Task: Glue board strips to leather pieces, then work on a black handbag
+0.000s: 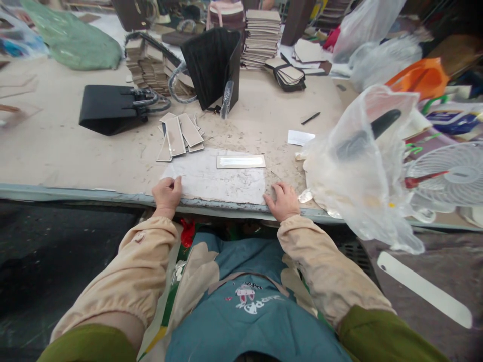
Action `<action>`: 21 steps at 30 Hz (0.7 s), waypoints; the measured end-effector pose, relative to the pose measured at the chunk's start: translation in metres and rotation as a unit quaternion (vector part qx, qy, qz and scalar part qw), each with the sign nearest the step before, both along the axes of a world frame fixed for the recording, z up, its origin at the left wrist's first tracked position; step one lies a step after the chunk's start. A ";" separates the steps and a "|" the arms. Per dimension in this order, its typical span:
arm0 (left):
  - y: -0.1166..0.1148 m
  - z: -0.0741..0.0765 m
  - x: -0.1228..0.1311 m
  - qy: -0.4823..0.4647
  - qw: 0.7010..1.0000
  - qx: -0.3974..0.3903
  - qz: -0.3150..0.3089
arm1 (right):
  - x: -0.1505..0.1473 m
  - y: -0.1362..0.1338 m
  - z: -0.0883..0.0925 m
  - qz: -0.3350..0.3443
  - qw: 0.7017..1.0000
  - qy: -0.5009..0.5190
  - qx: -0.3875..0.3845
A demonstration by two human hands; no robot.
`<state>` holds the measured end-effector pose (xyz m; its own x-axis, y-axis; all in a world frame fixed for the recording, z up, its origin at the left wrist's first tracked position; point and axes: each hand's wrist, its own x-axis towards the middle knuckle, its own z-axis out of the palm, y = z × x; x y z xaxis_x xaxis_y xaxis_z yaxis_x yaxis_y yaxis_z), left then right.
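My left hand rests at the table's front edge, fingers curled on the near left corner of a stained white work sheet. My right hand lies at the sheet's near right corner, fingers bent and gripping the edge. One flat beige strip lies on the sheet's far side, untouched. A loose pile of similar strips sits just beyond the sheet on the left.
A black handbag lies at left, an upright black bag piece behind. Stacks of cut pieces stand at the back. A clear plastic bag bulges at right beside a white fan. A pen and paper slip lie nearby.
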<state>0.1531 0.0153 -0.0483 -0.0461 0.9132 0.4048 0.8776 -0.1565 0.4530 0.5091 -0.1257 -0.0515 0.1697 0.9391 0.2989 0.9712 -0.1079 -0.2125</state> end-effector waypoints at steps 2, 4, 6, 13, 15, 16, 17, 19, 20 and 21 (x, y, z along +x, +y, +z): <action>0.000 0.000 0.000 -0.004 1.000 0.000 0.003 | 0.000 0.000 0.000 0.001 1.000 0.002 0.000; 0.000 0.001 0.000 -0.013 1.000 -0.008 0.006 | 0.000 0.000 0.000 0.004 1.000 0.005 -0.001; 0.001 0.001 0.001 -0.023 0.999 -0.028 0.006 | 0.000 0.000 0.000 0.006 1.000 0.009 -0.004; -0.005 0.010 0.001 -0.058 0.997 -0.041 -0.003 | -0.001 0.000 0.000 0.004 1.000 -0.001 0.012; -0.006 0.013 0.000 -0.077 0.996 -0.035 -0.011 | -0.001 0.000 -0.001 0.014 1.000 0.002 0.021; -0.005 0.014 0.000 -0.088 0.996 -0.030 -0.013 | 0.000 0.000 -0.002 0.020 1.000 0.004 0.022; -0.004 0.014 -0.001 -0.098 0.995 -0.026 -0.016 | 0.001 0.000 -0.003 0.024 0.999 0.008 0.021; -0.003 0.011 -0.004 -0.114 0.993 -0.021 -0.020 | 0.004 -0.001 -0.005 0.026 1.000 0.015 0.003; -0.002 0.009 -0.006 -0.119 0.992 -0.020 -0.023 | 0.007 -0.002 -0.007 0.024 1.000 0.019 -0.009; -0.002 0.006 -0.009 -0.125 0.992 -0.021 -0.028 | 0.010 -0.001 -0.008 0.021 0.999 0.025 -0.021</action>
<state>0.1444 0.0135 -0.0420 -0.0884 0.9329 0.3490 0.7276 -0.1789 0.6623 0.5190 -0.1270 -0.0590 0.1440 0.9572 0.2512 0.9634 -0.0777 -0.2565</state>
